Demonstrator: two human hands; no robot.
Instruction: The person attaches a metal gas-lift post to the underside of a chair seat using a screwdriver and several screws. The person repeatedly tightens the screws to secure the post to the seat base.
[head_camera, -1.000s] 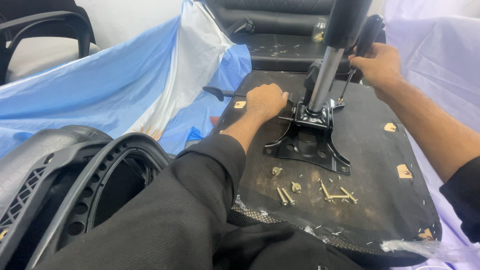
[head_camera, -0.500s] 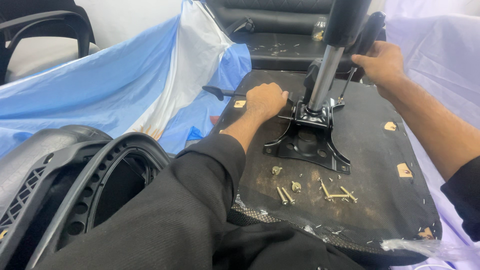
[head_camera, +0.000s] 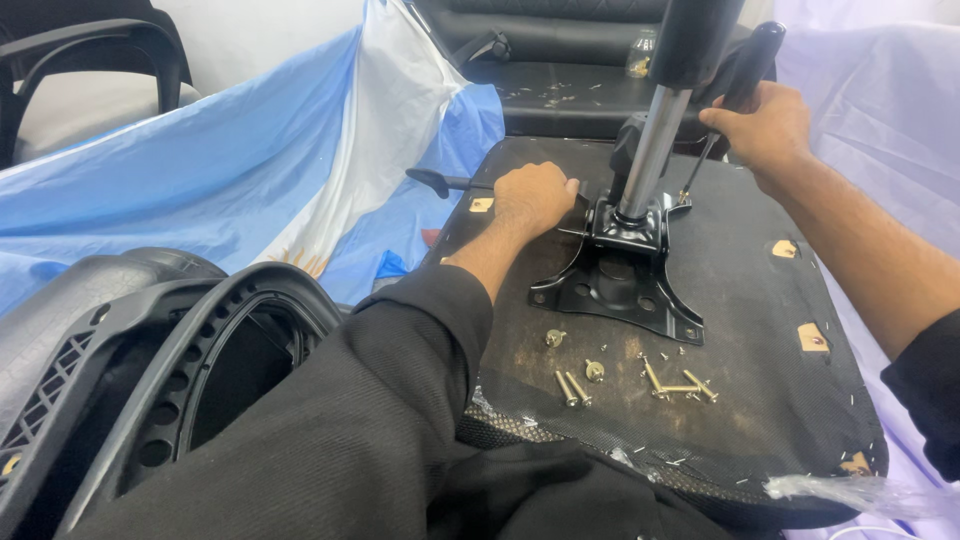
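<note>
My left hand (head_camera: 535, 195) presses fisted on the black steel mechanism plate (head_camera: 620, 285) at the upturned seat base's (head_camera: 760, 400) centre (heavy, rigid, best gripped by its edges), my right hand (head_camera: 765, 125) clamped around the screwdriver (head_camera: 735, 85) just beside its gas-lift column (head_camera: 650, 150).

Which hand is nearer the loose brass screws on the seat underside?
Left. The left hand rests on the black metal bracket just above the screws; the right hand grips a screwdriver farther back, beyond the chrome column.
</note>
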